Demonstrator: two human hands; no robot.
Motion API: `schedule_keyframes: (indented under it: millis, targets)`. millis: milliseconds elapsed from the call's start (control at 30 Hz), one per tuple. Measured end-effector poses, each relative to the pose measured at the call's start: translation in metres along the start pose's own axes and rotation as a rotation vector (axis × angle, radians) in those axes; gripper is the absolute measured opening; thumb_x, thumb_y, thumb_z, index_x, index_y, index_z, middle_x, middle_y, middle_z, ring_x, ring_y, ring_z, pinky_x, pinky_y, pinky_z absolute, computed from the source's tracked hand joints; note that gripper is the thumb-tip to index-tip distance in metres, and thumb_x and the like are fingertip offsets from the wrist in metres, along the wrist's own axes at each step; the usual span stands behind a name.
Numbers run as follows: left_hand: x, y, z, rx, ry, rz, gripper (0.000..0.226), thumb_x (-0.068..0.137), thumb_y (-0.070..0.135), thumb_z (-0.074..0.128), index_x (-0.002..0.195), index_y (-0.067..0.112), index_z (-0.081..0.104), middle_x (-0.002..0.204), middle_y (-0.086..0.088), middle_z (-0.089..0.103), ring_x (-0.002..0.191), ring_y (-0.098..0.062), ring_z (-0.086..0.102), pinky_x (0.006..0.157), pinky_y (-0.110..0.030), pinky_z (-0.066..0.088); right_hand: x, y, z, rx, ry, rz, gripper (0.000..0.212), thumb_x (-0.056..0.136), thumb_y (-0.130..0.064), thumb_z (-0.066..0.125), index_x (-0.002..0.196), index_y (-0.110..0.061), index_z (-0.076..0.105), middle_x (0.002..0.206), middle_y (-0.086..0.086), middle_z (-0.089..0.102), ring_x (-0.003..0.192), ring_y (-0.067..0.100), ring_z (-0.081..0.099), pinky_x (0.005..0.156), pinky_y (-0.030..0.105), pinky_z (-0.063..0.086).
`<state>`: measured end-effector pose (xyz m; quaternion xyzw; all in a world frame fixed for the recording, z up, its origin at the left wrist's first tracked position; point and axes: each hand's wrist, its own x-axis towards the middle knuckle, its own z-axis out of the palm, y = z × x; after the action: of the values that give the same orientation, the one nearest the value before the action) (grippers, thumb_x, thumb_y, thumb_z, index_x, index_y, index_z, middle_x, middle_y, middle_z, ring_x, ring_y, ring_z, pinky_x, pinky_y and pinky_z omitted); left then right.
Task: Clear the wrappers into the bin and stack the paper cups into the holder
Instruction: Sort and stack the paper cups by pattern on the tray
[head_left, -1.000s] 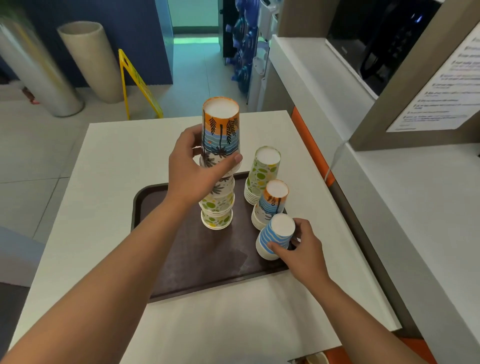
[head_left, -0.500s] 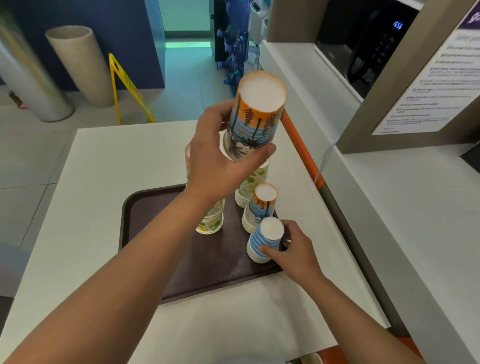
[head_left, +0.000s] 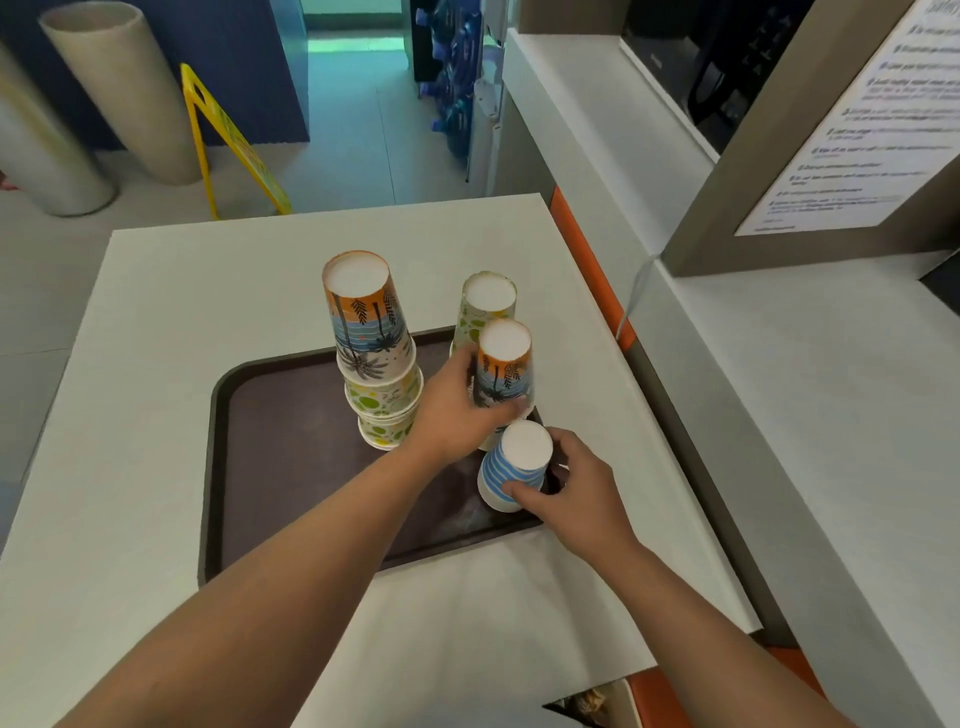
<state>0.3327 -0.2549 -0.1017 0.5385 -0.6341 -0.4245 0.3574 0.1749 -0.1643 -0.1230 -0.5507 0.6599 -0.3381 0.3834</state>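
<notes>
Left hand (head_left: 452, 410) grips the palm-print cup stack (head_left: 503, 371), right hand (head_left: 574, 493) holds the blue-striped cup (head_left: 514, 467), all upside down on the brown tray (head_left: 291, 457).

Notice (head_left: 857, 140) text too blurred to read, left hand (head_left: 457, 410) covering the palm-print cup stack's (head_left: 503, 374) base

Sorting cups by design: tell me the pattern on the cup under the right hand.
Blue and white horizontal stripes on the cup, seen in the head view.

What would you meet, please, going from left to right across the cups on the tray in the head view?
Tall stack → left hand → palm cup → striped cup → right hand.
</notes>
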Motion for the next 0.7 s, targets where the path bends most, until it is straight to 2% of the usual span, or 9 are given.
schedule_keyframes:
  millis: [67, 167, 333, 600, 700]
  targets:
    - [0.001, -0.009, 0.003, 0.013, -0.025, -0.014, 0.066, 0.07, 0.03, 0.087, 0.125, 0.025, 0.051, 0.117, 0.009, 0.065, 0.108, -0.007, 0.062, 0.091, -0.023, 0.051, 0.0, 0.001, 0.0, -0.004, 0.003, 0.0, 0.064, 0.066, -0.028, 0.088, 0.122, -0.027, 0.055, 0.116, -0.012, 0.064, 0.107, 0.002, 0.061, 0.089, 0.018, 0.051]
    - [-0.001, -0.02, 0.007, 0.04, -0.039, -0.035, 0.067, 0.072, 0.03, 0.085, 0.13, 0.021, 0.052, 0.12, 0.008, 0.065, 0.107, -0.003, 0.06, 0.084, -0.01, 0.046, 0.001, 0.004, 0.0, -0.003, 0.002, 0.0, 0.064, 0.065, -0.029, 0.088, 0.121, -0.027, 0.056, 0.116, -0.012, 0.065, 0.107, 0.003, 0.062, 0.09, 0.024, 0.054]
    - [-0.001, -0.03, 0.009, 0.023, -0.05, -0.046, 0.069, 0.074, 0.03, 0.084, 0.134, 0.024, 0.051, 0.122, 0.011, 0.064, 0.114, -0.004, 0.06, 0.097, -0.026, 0.05, 0.002, 0.006, 0.0, 0.005, -0.013, 0.008, 0.065, 0.067, -0.029, 0.088, 0.123, -0.028, 0.056, 0.118, -0.014, 0.063, 0.11, 0.004, 0.061, 0.091, 0.024, 0.054]
    - [0.002, -0.031, 0.008, 0.017, -0.088, -0.085, 0.07, 0.074, 0.027, 0.085, 0.134, 0.021, 0.05, 0.124, 0.009, 0.063, 0.113, -0.003, 0.058, 0.097, -0.021, 0.049, 0.006, 0.003, -0.006, -0.024, -0.068, 0.006, 0.066, 0.066, -0.028, 0.089, 0.122, -0.029, 0.055, 0.118, -0.011, 0.063, 0.111, 0.007, 0.06, 0.091, 0.023, 0.054]
    - [0.003, -0.032, 0.004, 0.007, -0.112, -0.129, 0.076, 0.072, 0.028, 0.086, 0.136, 0.019, 0.048, 0.127, 0.009, 0.062, 0.116, -0.004, 0.058, 0.098, -0.022, 0.048, 0.006, -0.003, -0.01, -0.021, -0.093, 0.012, 0.071, 0.062, -0.032, 0.091, 0.122, -0.031, 0.054, 0.117, -0.015, 0.062, 0.109, 0.003, 0.059, 0.085, 0.012, 0.05]
